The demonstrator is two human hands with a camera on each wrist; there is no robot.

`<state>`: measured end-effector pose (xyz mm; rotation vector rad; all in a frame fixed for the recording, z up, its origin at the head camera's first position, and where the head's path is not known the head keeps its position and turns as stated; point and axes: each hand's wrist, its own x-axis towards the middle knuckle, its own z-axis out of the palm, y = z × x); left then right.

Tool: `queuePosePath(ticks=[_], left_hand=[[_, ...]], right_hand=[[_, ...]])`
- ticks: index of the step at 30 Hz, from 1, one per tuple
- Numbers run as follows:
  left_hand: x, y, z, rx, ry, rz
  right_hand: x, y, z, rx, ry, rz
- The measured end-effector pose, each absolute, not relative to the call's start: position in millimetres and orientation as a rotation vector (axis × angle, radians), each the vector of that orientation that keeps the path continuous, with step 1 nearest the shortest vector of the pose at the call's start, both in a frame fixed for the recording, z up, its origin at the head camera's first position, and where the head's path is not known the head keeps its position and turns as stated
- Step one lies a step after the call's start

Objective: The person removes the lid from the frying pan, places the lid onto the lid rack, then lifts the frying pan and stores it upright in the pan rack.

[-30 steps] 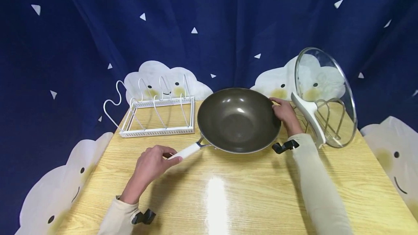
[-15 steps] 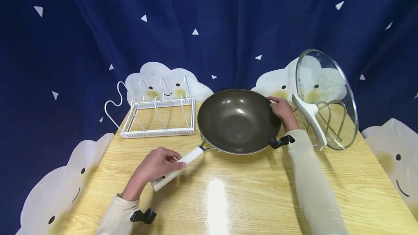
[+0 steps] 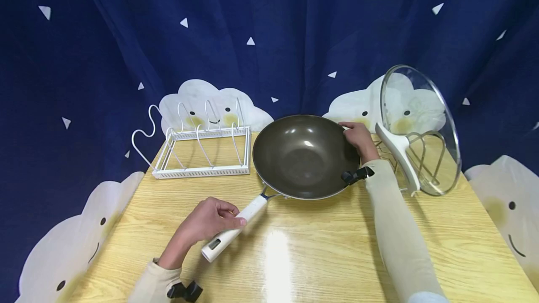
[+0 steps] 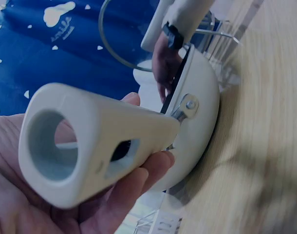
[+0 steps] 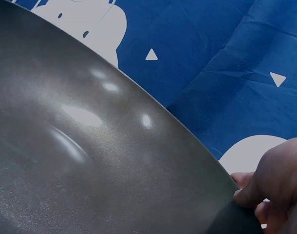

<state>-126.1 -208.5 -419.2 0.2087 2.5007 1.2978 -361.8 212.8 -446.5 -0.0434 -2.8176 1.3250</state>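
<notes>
A wok with a dark brown inside and a pale outside stands in the middle of the wooden table. Its white handle points toward the front left. My left hand holds this handle between thumb and fingers; the left wrist view shows the hollow handle end close up. At the far right of the rim, my right hand pinches the edge. In the right wrist view, the thumb of the right hand lies at the inner side of the rim and other fingers show outside it.
To the wok's left stands a white wire rack with upright loops. On the right, a glass lid with a white handle stands tilted in a metal wire rack. A blue curtain hangs behind the table.
The wok has turned, its handle end swinging toward the table's front and coming into sight beyond my left hand. My right hand has shifted left and slightly back with the rim.
</notes>
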Motion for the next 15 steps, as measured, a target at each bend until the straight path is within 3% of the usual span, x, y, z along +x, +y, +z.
queuePosePath(ticks=[15], left_hand=[[-112, -190, -438, 0.136, 2.342, 1.554]], right_hand=[[-386, 206, -446, -0.054, -2.849, 1.364]])
